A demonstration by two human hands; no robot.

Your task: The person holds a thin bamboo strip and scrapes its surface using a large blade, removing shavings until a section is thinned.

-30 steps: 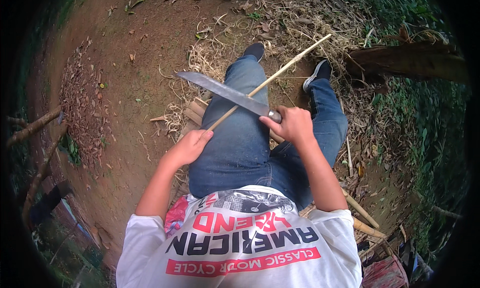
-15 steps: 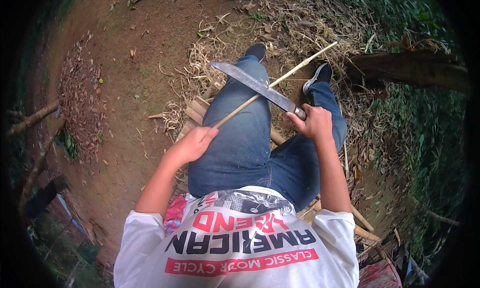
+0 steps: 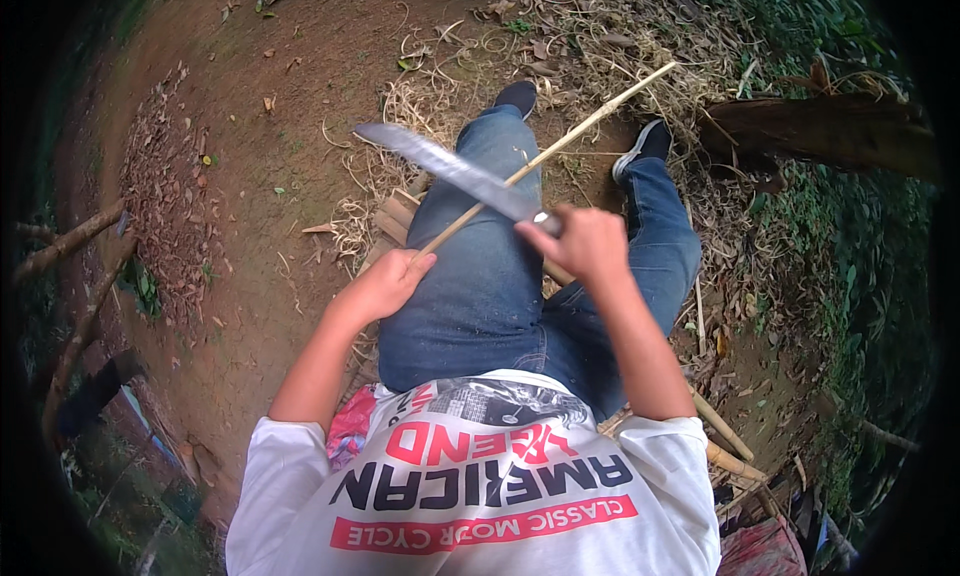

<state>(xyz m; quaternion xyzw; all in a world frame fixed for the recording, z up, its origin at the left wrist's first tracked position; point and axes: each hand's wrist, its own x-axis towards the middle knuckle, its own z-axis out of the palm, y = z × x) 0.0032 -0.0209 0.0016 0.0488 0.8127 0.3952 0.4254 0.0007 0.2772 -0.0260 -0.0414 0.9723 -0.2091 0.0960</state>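
My left hand [image 3: 388, 284] is closed round the lower end of a thin, pale stick [image 3: 570, 136], which looks like bamboo. The stick slants up and away to the right, over my jeans-clad leg. In my right hand [image 3: 588, 244] is the handle of a machete [image 3: 445, 166], its long, slightly curved blade pointing far left. The blade, a little smeared by motion, crosses the stick a short way beyond my left hand. Whether its edge bites into the stick I cannot tell.
Curly pale shavings [image 3: 410, 106] lie thick on the brown soil around my feet. A dark log [image 3: 820, 141] rests at the far right, by green plants. Split bamboo pieces [image 3: 395, 216] show beside my leg, and a bamboo pole [image 3: 735, 463] lies near my right side. Branches [image 3: 75, 241] stand at the left.
My right hand has drawn the machete left and nearer to me, so the blade now crosses the stick closer to my left hand. The stick's far end has risen slightly.
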